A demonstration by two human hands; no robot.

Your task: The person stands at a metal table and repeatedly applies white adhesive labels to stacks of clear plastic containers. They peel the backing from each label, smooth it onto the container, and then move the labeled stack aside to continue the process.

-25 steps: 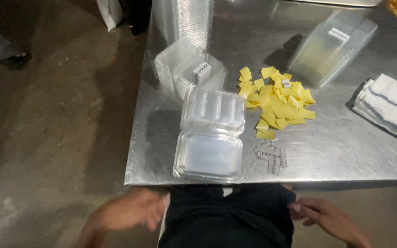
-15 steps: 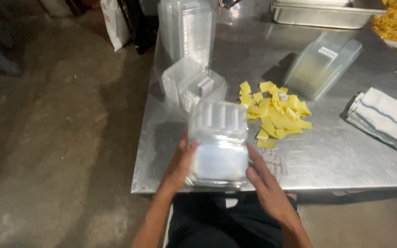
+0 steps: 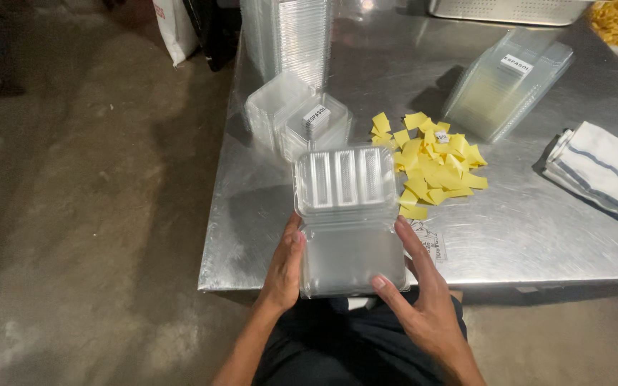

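Both hands clasp a clear clamshell box (image 3: 348,236) at the near edge of the bench (image 3: 538,236). The left hand (image 3: 285,268) lies flat against the box's left side, fingers (image 3: 296,246) close together and pressed to the plastic. The right hand (image 3: 423,286) grips the right side, its fingers (image 3: 413,239) spread a little along the wall and the thumb hooked over the near corner. The box stands open, its ribbed lid tipped back away from the hands; the tray looks empty.

Just beyond the right fingers lies a heap of yellow paper slips (image 3: 434,164), with one small white label (image 3: 430,239) close beside the right hand. Past the lid sit low stacks of clear tubs (image 3: 298,121), and behind them a tall stack of the same boxes (image 3: 287,36). Farther right, a slanted pile of clear lids (image 3: 502,89) leans on the bench, and a folded striped cloth (image 3: 602,175) lies well off to the right. A metal tray (image 3: 509,8) sits at the far edge.

The bench is bare steel; the floor (image 3: 87,214) left of it is stained concrete.
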